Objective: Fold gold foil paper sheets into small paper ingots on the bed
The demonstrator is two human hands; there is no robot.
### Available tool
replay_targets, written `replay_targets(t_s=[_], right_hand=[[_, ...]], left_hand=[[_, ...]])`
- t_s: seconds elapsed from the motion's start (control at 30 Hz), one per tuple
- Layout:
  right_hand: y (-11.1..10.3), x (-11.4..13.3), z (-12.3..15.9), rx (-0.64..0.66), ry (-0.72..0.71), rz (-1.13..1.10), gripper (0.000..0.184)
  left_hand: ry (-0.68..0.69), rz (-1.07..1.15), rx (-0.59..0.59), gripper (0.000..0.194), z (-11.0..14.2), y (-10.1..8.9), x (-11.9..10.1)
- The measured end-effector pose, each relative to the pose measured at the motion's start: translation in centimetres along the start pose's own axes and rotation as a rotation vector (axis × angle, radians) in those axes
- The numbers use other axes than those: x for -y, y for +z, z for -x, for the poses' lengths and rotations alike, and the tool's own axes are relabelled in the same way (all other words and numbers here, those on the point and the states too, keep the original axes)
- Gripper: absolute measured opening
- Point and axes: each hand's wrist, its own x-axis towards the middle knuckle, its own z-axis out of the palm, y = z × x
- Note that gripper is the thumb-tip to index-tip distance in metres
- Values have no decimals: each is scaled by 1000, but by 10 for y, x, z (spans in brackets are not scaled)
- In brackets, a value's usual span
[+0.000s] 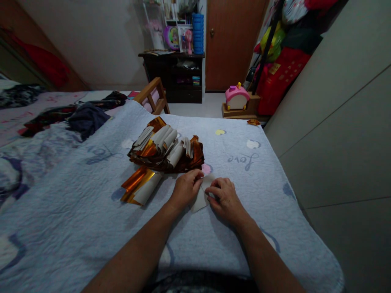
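Observation:
A small pale sheet of paper (200, 200) with folded edges lies on the bed cover between my hands. My left hand (187, 187) is closed at its upper left edge, fingers curled onto the paper. From the other side my right hand (224, 198) pinches the sheet's right edge with thumb and fingers. Just beyond my left hand rests a big pile of gold foil paper (166, 146), whose pale backs show in rolled and stacked sheets. One loose gold and grey sheet (142, 185) sticks out in front of the pile.
The light blue quilted cover (244, 183) spreads under everything. A small folded gold piece (253, 122) sits at its far right corner. Dark clothes (87, 120) lie to the left. A pale cabinet (342, 142) borders the right side, and a wooden chair (154, 97) stands behind.

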Motion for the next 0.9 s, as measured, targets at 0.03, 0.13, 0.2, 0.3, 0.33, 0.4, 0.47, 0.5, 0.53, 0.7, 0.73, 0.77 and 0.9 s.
replay_targets(t_s=[0.03,0.13,0.2,0.3,0.33,0.4,0.47,0.5,0.53,0.7,0.73,0.77,0.9], right_hand=[[0,0,0,-11,4,-12,24],[0,1,-1,-95,38,-54,42],[0,0,-1,-166,66,-86,57],[3,-3,-1,-226,106,-160,64],[4,-4,-2,-234,129,-201,64],[6,-6,-2,-236,190,-303,62],[7,-7,-3,-228,251,-403,59],[7,-7,-3,-231,278,-444,56],[6,-8,-4,-239,301,-483,54],[2,-9,-5,-261,422,-644,51],[2,-9,-5,-239,441,-651,49],[1,-10,-5,-217,454,-649,46],[-1,-10,-6,-225,456,-590,42]], left_hand=[[-9,25,-4,13,0,-1,-1],[-13,125,-11,13,0,-5,-4],[-15,204,-11,13,1,-6,-5],[-44,316,-9,14,2,-6,-4],[-57,349,-5,14,2,-6,-4],[-85,405,8,17,3,-6,-4],[-116,458,20,20,3,-6,-5],[-132,486,25,21,3,-6,-5],[-147,512,30,22,3,-7,-6],[-207,653,29,26,4,-9,-9],[-219,678,30,27,4,-9,-9],[-227,700,34,27,4,-9,-10],[-232,738,55,28,4,-8,-10]])
